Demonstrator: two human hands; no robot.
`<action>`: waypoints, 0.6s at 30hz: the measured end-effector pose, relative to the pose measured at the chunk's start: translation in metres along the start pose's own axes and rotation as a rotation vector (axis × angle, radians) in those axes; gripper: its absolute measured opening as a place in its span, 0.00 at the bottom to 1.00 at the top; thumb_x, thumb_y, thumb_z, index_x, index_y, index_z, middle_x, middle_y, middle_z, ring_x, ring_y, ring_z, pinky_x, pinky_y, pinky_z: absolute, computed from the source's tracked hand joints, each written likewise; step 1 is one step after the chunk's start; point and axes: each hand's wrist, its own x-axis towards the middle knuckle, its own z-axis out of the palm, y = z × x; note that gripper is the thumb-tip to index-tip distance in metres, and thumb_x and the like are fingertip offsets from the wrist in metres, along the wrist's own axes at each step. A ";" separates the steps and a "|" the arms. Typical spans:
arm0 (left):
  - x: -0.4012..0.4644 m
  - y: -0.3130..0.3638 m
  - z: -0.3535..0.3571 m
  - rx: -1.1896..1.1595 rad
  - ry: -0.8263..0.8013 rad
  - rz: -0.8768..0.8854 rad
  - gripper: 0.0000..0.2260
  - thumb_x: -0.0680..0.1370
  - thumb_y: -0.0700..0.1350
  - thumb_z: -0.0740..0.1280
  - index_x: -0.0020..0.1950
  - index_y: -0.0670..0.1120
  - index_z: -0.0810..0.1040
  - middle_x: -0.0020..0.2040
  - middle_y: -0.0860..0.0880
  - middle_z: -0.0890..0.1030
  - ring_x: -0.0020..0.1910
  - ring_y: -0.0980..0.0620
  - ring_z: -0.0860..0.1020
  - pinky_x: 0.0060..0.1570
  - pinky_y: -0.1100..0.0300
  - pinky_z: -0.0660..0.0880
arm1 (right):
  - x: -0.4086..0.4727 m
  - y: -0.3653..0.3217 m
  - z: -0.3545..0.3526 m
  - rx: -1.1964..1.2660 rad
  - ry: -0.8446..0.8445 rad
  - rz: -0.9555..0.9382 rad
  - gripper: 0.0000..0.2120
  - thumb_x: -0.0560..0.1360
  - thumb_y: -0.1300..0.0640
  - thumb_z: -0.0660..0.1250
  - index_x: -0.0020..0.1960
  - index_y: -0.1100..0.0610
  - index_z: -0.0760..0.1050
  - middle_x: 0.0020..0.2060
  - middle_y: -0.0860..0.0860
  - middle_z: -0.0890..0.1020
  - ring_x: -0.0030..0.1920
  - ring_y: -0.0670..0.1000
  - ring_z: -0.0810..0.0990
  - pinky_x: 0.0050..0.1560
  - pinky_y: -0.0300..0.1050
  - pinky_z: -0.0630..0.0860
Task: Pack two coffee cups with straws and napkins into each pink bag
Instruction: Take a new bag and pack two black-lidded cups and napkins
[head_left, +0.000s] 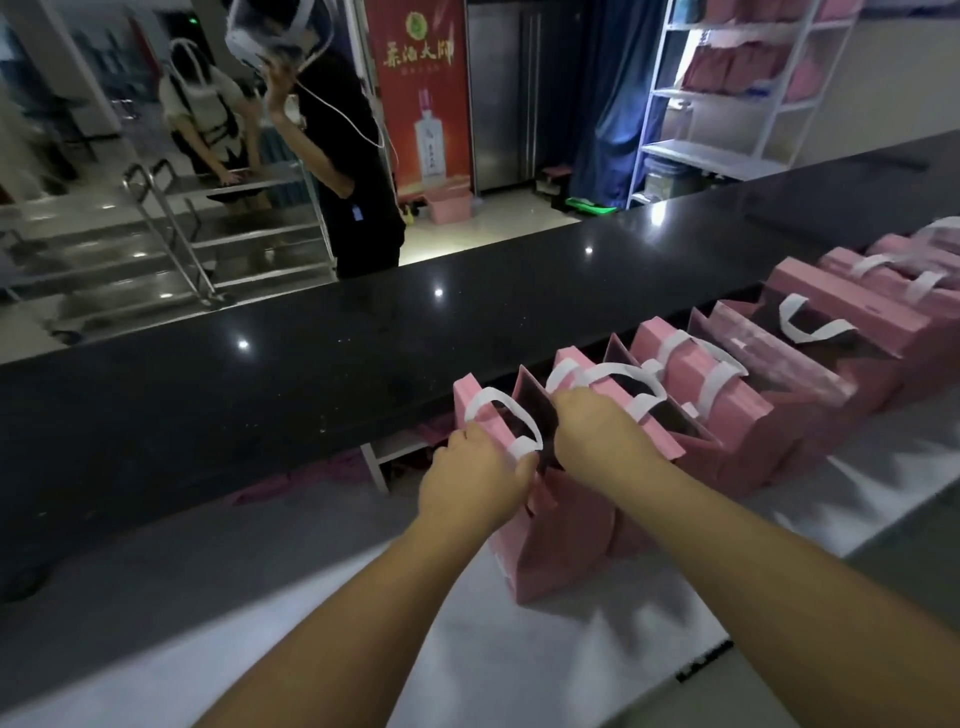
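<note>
Two bare forearms come up from the near edge, no sleeve showing on either. The left hand (475, 480) and right hand (597, 428) wear no gloves, rings, watch or wristband that can be seen.

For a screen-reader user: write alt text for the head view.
Both hands hold the top of the nearest pink bag: left hand grips a white handle, right hand the opposite edge. More pink bags stand in a row to the right, against a black counter.
</note>
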 end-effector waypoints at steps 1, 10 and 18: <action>0.004 0.006 0.001 -0.021 -0.019 -0.036 0.38 0.75 0.69 0.62 0.76 0.45 0.66 0.63 0.44 0.79 0.57 0.41 0.79 0.51 0.45 0.81 | 0.010 0.002 0.003 -0.033 0.004 -0.016 0.07 0.74 0.63 0.64 0.50 0.54 0.73 0.48 0.55 0.80 0.47 0.59 0.81 0.46 0.54 0.81; 0.017 0.027 0.010 -0.089 -0.030 -0.266 0.31 0.76 0.53 0.68 0.75 0.42 0.64 0.61 0.43 0.79 0.55 0.41 0.81 0.50 0.49 0.82 | 0.065 0.020 0.027 -0.069 -0.063 -0.114 0.04 0.76 0.63 0.64 0.45 0.62 0.69 0.31 0.51 0.69 0.34 0.56 0.73 0.36 0.48 0.73; 0.000 0.002 0.002 -0.245 0.135 -0.440 0.08 0.81 0.44 0.62 0.47 0.47 0.80 0.39 0.49 0.81 0.36 0.49 0.79 0.30 0.58 0.71 | 0.077 0.007 0.011 -0.219 -0.320 -0.148 0.06 0.77 0.58 0.70 0.53 0.55 0.77 0.34 0.52 0.68 0.32 0.52 0.71 0.39 0.49 0.74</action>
